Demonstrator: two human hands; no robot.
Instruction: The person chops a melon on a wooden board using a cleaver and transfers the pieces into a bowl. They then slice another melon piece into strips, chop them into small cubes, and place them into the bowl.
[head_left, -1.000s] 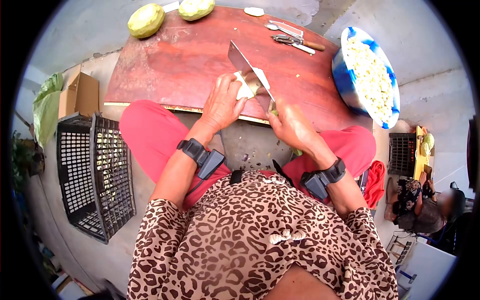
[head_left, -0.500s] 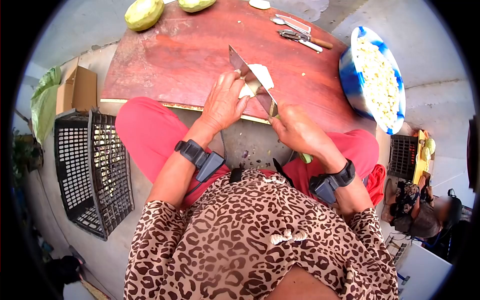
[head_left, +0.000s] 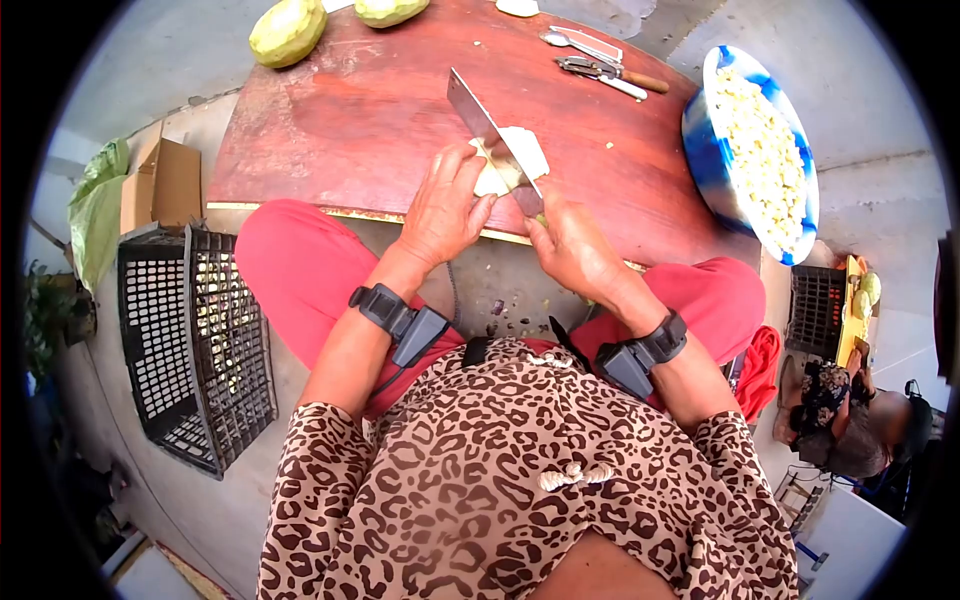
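The left hand pinches the pale piece near the near edge of the table; the right hand grips the knife. Should the piece slip, the knife could nick the left hand.

Clock from knife over table: gourds, ten and eleven o'clock; peeler, two; basin holding cut pieces, three; crate, eight.

Cleaver: handle largely hidden by right hand. Pale piece: partly covered by left hand and cleaver. Green vegetable, far side: cropped above. Seated person: head blurred. Crate: pale bits too small to identify.
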